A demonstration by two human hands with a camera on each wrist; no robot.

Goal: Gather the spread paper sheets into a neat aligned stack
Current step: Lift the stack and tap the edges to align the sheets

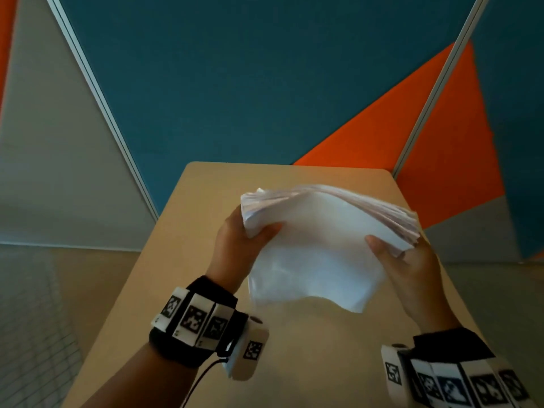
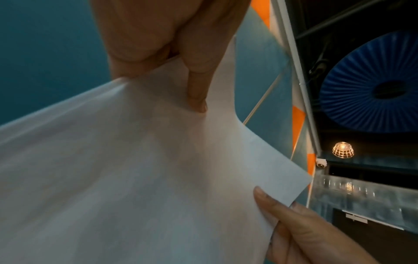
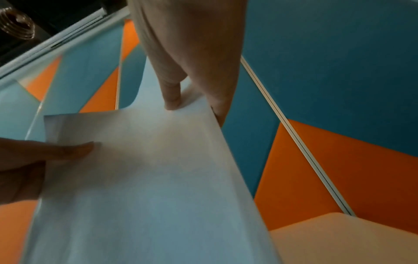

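Note:
A thick bundle of white paper sheets [image 1: 318, 245] is held up off the tan table [image 1: 294, 348], its far edges fanned and uneven. My left hand [image 1: 241, 240] grips the bundle's left corner, thumb on top. My right hand [image 1: 403, 260] grips the right corner, thumb on the front sheet. The near edge of the paper droops and curls. In the left wrist view the paper [image 2: 135, 169] fills the frame under my left hand [image 2: 178, 67], and the right hand [image 2: 300, 228] shows at the lower right. In the right wrist view the paper [image 3: 147, 178] hangs from my right hand [image 3: 194, 85].
The table is narrow with rounded far corners [image 1: 194, 169]. Partition walls in blue [image 1: 250, 69], orange [image 1: 441, 172] and grey stand close behind and beside it. Tiled floor [image 1: 29, 319] lies to the left.

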